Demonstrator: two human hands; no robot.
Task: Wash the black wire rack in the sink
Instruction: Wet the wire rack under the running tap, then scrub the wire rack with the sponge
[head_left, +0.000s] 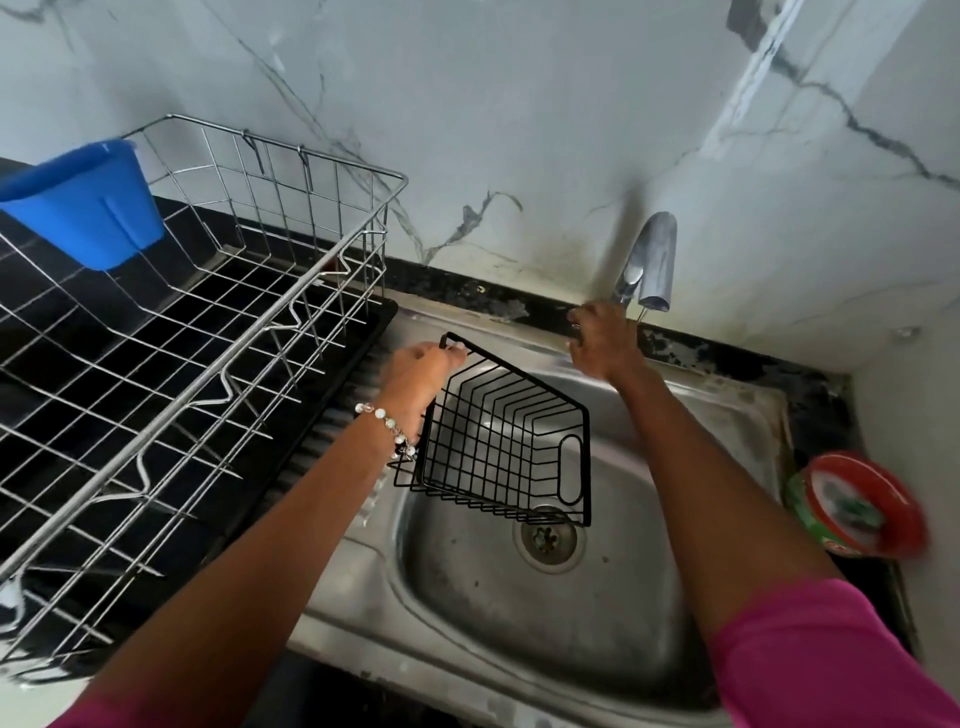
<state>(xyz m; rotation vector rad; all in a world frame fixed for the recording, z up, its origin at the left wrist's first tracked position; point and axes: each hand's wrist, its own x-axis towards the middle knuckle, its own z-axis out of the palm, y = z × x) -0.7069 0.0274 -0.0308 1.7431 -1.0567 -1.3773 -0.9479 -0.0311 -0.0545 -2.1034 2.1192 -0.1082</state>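
A black wire rack (511, 441), basket-shaped with a handle slot, hangs tilted over the steel sink (649, 582), above the drain. My left hand (421, 376) grips its upper left corner and holds it up. My right hand (602, 340) is up at the back rim of the sink, at the base of the chrome tap (652, 260); its fingers are curled by the tap's lever, and whether they grip it is hidden. No water is seen running.
A large steel dish rack (197, 332) on a black tray fills the counter to the left, with a blue plastic cup (88, 202) hooked on it. A red and green round tub (857, 506) sits on the counter right of the sink. A marble wall stands behind.
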